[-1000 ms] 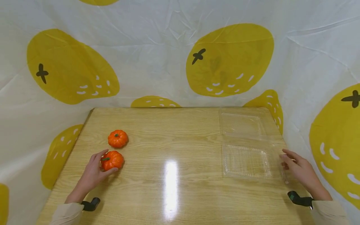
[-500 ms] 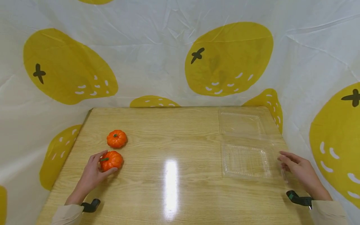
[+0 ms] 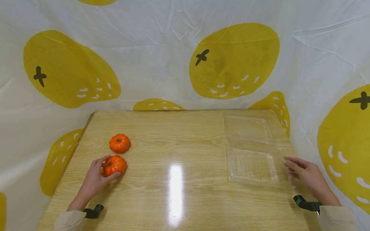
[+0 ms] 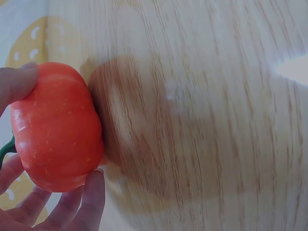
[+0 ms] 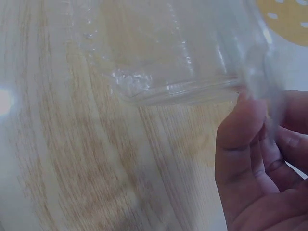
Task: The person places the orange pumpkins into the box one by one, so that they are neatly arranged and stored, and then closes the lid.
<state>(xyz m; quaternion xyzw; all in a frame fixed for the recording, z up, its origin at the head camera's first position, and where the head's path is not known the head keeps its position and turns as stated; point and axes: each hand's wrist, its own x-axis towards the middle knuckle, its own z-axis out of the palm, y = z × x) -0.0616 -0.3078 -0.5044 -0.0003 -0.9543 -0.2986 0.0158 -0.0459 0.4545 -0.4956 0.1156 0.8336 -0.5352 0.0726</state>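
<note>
My left hand (image 3: 93, 179) holds a small orange toy pumpkin (image 3: 117, 165) with a green stem, at the left of the table. In the left wrist view, thumb and fingers lie around opposite sides of that pumpkin (image 4: 57, 130), close over the wood. A second orange pumpkin (image 3: 119, 143) sits just behind it. On the right lies a clear plastic clamshell container (image 3: 231, 165), its lid (image 3: 245, 128) folded open toward the back. My right hand (image 3: 309, 178) pinches the container's right edge; the right wrist view shows the clear rim between thumb and fingers.
The wooden table (image 3: 176, 138) carries a bright light reflection near its front middle. White cloth (image 3: 153, 70) printed with big yellow lemons rises along the back and both sides. A black wrist camera (image 3: 93, 211) sits below the left hand, another (image 3: 306, 203) below the right.
My right hand has shifted slightly left at the container's edge, its fingers coming in on the rim. The left hand keeps its hold on the front pumpkin; both pumpkins stay in place.
</note>
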